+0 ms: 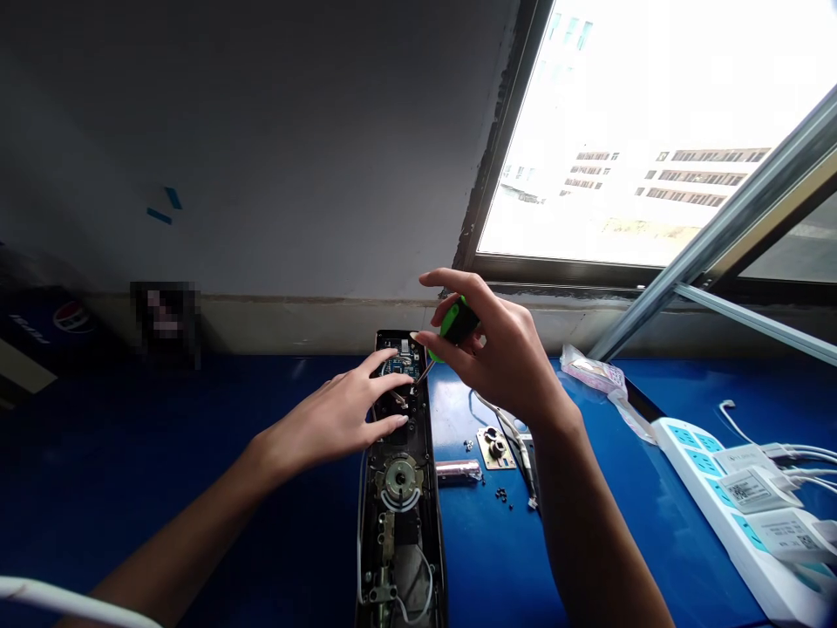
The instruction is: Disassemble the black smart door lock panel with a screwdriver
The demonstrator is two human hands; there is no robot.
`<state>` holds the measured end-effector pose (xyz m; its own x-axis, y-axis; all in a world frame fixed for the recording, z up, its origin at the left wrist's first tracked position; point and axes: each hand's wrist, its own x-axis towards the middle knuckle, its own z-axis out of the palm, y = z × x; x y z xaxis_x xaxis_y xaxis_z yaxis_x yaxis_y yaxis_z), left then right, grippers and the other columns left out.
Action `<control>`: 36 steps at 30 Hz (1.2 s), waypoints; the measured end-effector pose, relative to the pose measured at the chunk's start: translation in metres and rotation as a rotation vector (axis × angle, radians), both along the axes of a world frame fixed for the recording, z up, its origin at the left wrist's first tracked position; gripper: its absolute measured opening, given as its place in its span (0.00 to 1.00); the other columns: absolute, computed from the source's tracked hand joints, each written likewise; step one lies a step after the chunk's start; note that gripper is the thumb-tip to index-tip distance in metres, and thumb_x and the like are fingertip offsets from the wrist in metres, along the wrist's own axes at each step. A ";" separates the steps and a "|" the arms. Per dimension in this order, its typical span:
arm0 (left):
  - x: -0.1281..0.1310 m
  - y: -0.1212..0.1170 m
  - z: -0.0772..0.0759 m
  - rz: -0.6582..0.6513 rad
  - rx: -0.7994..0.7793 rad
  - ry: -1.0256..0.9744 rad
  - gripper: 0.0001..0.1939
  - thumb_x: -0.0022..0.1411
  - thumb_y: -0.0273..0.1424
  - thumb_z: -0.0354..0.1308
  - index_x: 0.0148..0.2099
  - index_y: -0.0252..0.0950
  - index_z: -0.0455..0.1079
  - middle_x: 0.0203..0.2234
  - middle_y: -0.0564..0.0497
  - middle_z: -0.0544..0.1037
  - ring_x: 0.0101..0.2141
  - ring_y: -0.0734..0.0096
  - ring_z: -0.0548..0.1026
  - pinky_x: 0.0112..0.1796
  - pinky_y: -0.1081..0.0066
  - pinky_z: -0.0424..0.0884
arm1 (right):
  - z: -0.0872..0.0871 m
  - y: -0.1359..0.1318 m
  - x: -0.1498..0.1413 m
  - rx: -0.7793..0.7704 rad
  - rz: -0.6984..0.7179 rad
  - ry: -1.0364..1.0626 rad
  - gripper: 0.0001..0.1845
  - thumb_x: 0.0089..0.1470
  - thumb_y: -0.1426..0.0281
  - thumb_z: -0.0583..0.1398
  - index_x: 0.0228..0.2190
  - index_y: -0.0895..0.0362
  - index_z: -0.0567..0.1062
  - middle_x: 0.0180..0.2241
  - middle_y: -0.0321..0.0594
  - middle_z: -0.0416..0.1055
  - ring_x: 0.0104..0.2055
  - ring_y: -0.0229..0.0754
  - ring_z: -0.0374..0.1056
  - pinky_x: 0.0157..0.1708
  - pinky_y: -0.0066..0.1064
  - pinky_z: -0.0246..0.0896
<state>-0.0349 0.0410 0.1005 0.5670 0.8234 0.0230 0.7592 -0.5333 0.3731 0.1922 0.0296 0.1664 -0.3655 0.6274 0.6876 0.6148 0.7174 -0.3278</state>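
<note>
An opened door-lock body (400, 488) lies lengthwise on the blue table (196, 488), its circuit board and round mechanism exposed. My left hand (340, 414) rests on the upper part of it, fingers stretched out flat over the board. My right hand (497, 349) hovers just right of the lock's far end, fingers closed round a screwdriver (454, 324) with a green and black handle. Its thin shaft slants down to the board near my left fingertips.
Right of the lock lie a small metal cylinder (458, 472), a brass plate (495, 447), loose screws (501, 494) and a white cable. A plastic bag (595, 375) and a white power strip (738, 515) with plugged adapters sit further right. A window frame runs behind.
</note>
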 end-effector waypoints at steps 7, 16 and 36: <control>0.000 -0.001 0.002 0.012 -0.025 0.005 0.29 0.68 0.49 0.57 0.69 0.54 0.65 0.75 0.49 0.49 0.61 0.40 0.71 0.59 0.47 0.71 | -0.002 0.002 0.006 -0.031 0.041 -0.013 0.37 0.55 0.75 0.62 0.63 0.48 0.62 0.45 0.37 0.74 0.32 0.34 0.67 0.33 0.30 0.67; 0.001 -0.001 0.002 0.016 -0.026 0.019 0.30 0.68 0.48 0.58 0.69 0.54 0.63 0.75 0.49 0.48 0.63 0.40 0.69 0.60 0.46 0.69 | 0.000 0.001 0.005 -0.038 0.058 -0.008 0.35 0.55 0.76 0.61 0.62 0.47 0.63 0.46 0.37 0.73 0.29 0.32 0.64 0.31 0.29 0.66; 0.002 -0.002 0.004 0.048 0.091 -0.047 0.31 0.67 0.54 0.57 0.67 0.51 0.67 0.74 0.47 0.50 0.68 0.39 0.58 0.63 0.44 0.64 | 0.001 0.001 0.002 0.052 0.024 0.050 0.29 0.55 0.78 0.59 0.57 0.50 0.68 0.41 0.36 0.73 0.31 0.35 0.65 0.33 0.32 0.68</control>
